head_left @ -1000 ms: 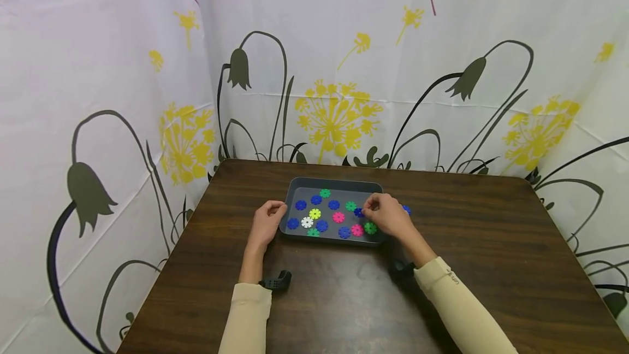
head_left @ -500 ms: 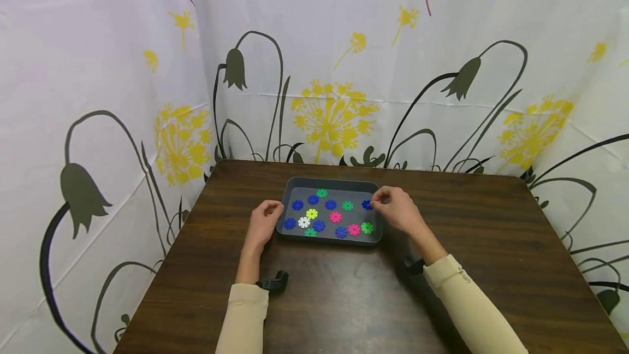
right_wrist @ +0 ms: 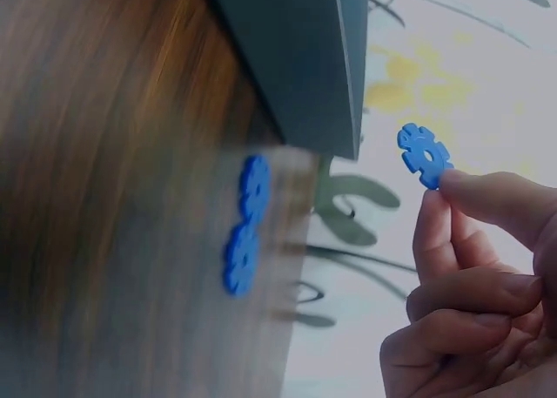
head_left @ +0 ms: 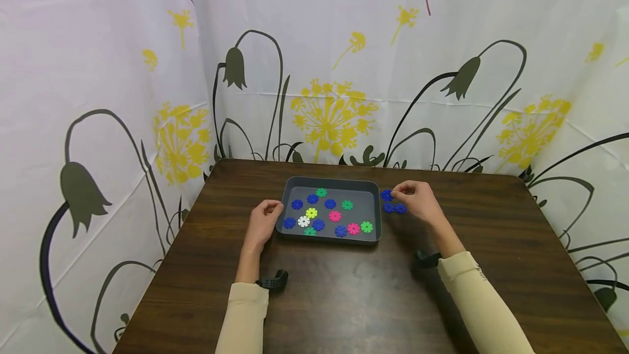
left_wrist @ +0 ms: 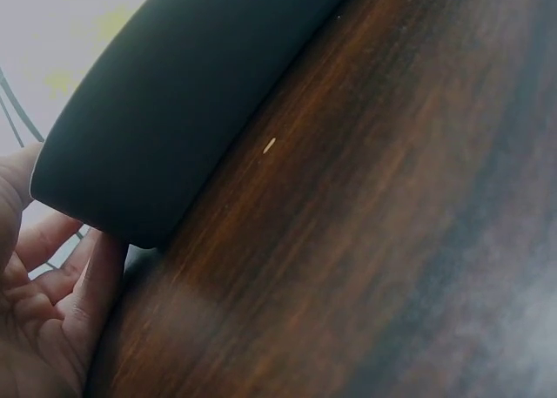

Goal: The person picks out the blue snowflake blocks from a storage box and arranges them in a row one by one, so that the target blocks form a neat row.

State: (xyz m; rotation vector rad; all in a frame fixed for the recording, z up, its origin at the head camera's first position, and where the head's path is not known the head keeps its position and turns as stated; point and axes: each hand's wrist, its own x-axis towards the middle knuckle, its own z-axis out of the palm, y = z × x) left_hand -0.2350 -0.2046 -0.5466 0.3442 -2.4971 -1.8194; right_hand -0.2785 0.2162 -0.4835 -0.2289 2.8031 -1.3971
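And over the wall it goes! The R hand (head_left: pixel 415 198) has just carried a blue pc (right_wrist: pixel 425 157) clear of the tray (head_left: pixel 363 204); half a sec ago that pc was above the tray's right end, now it's out past the rim. Thumb and fingertip pinch it by the edge, other fingers curled in, and the R wrist cam has it up off the table (head_left: pixel 334 299), not yet set down.

Close by, two blue pcs (head_left: pixel 388 208) lie on the wood, side by side, just right of the tray; in the head view the held one is on their far side.

L hand (head_left: pixel 262 224): no change, at the tray's left end, gripping the wall betw. thumb and fingers, prob. to steady it.

So what's it mean? That's three blues out, incl. the one in hand, and no other color out, so it looks like a blue-only group is forming. Plenty left, tho: six blues (head_left: pixel 330 204) in the tray, mixed w/ four greens (head_left: pixel 347 205), two pinks (head_left: pixel 334 216), one yellow (head_left: pixel 312 213) and one white (head_left: pixel 303 221). Early-ish stage, by the look of it.
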